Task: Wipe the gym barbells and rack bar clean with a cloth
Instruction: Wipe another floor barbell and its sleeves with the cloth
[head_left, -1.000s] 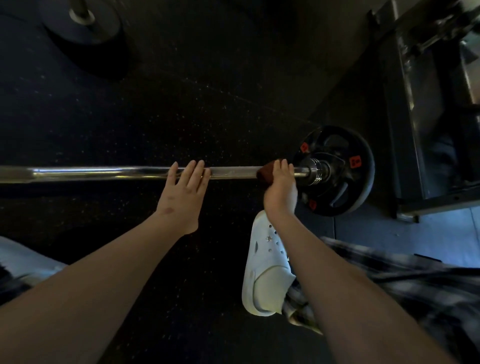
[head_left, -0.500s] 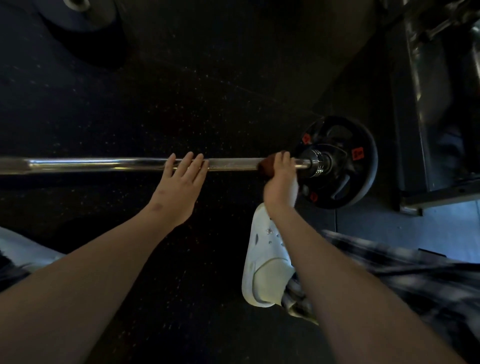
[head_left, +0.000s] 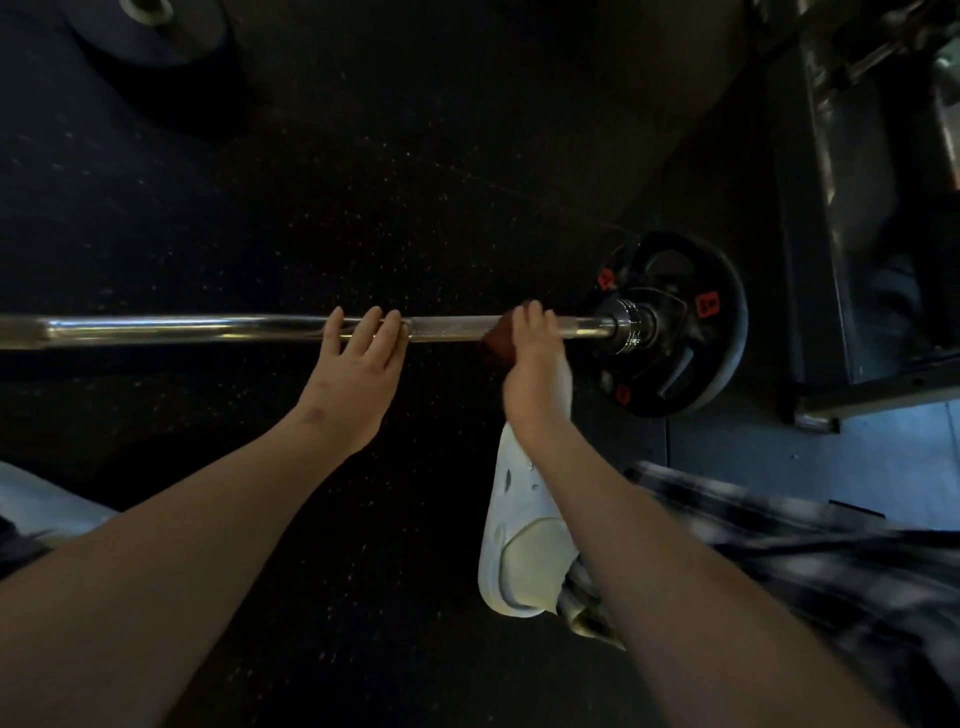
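Across the dark floor (head_left: 363, 182), barbell (head_left: 208, 327): is lying level, its chrome shaft running leftward from the weight plate (head_left: 675, 364) and out of view.
Cloth (head_left: 498, 340): a reddish-brown wad is sitting on the shaft just left of the weight plate, peeking out from under the right hand.
Right hand (head_left: 537, 374): is curling its fingers over the cloth and shaft, gripping both, close beside the weight plate.
Left hand (head_left: 353, 384): is resting further left of the weight plate, fingers straight and slightly spread, tips touching the shaft, holding nothing.
White shoe (head_left: 519, 561): is standing nearer the person than the weight plate, partly behind the right forearm.
Metal frame (head_left: 831, 208): is standing just right of the weight plate.
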